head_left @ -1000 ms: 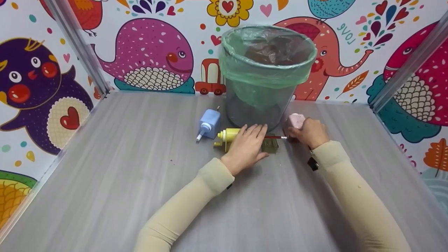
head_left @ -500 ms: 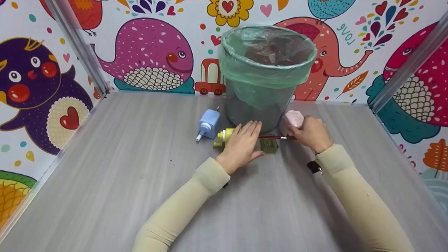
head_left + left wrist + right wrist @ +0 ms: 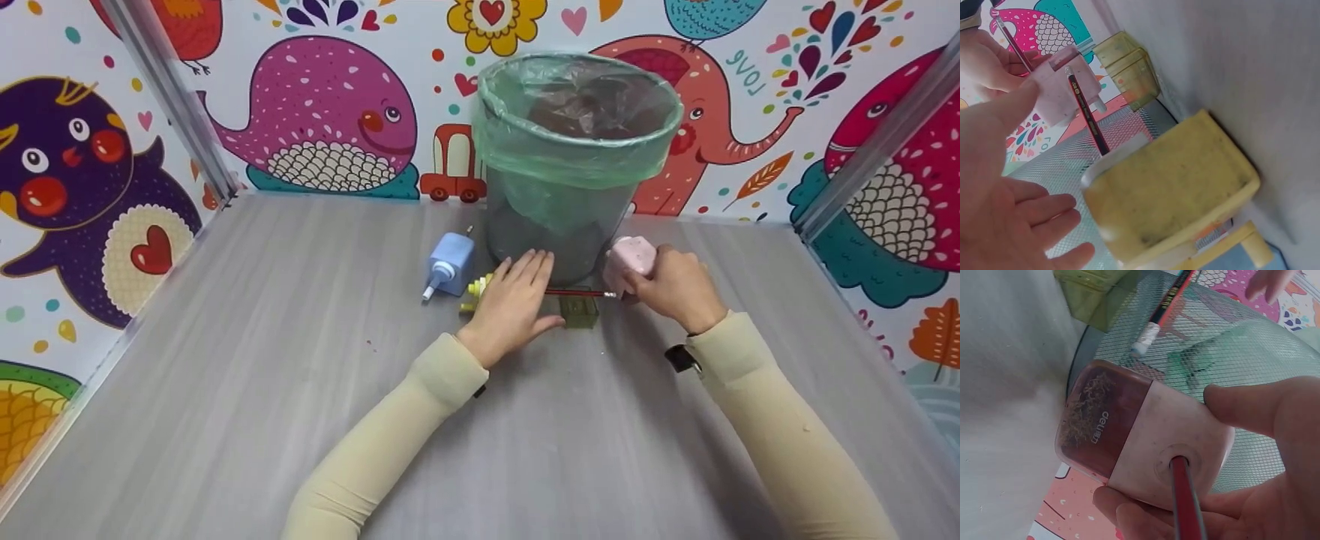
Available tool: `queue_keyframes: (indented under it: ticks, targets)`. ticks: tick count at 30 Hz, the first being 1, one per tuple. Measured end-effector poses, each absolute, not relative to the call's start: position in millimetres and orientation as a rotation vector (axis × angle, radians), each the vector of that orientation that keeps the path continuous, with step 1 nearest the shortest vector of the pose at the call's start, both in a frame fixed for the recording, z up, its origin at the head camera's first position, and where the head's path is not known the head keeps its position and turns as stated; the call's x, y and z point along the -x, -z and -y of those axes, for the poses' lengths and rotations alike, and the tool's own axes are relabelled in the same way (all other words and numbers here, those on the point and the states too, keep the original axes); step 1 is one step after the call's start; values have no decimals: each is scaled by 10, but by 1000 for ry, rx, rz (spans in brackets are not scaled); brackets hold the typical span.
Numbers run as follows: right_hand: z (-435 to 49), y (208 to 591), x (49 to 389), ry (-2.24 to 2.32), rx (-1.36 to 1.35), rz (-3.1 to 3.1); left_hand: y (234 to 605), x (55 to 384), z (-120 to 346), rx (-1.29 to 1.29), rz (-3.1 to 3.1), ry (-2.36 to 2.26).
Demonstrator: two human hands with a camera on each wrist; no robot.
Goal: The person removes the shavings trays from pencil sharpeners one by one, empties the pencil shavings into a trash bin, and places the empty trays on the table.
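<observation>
Behind the left hand (image 3: 511, 306), yellow sharpener (image 3: 1174, 177) mostly hidden from head view.

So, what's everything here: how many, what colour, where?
Table: one, grey, foreground
Walls: three, white with cartoons, around table
Metal strips: two, silver, wall corners
Bin: one, grey mesh, back of table
Bin bag: one, green, in bin
Blue sharpener: one, blue, left of bin
Yellow sharpener: one, yellow, before bin
Pink sharpener: one, pink, right of bin
Shavings: uncounted, brownish, inside pink sharpener
Pencils: two clear, red and black, at yellow and pink sharpeners
Small box: one, see-through olive, on table
Sleeves: two, cream, both arms
Wrist devices: two, black, near sleeves
Left hand: one, bare, over yellow sharpener
Right hand: one, bare, gripping pink sharpener
</observation>
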State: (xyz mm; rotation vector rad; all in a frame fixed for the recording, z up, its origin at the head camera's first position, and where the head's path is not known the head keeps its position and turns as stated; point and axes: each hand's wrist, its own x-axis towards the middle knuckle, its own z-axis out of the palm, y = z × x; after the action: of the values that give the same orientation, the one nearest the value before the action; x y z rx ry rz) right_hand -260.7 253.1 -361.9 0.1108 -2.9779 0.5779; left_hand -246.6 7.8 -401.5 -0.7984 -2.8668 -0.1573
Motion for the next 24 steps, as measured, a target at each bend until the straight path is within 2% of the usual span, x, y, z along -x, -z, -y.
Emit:
queue_keyframes:
  ticks: [24]
  targets:
    - [-2415,3465,2434,-689,-328,2889,3982,2497,-50,752,2960,243]
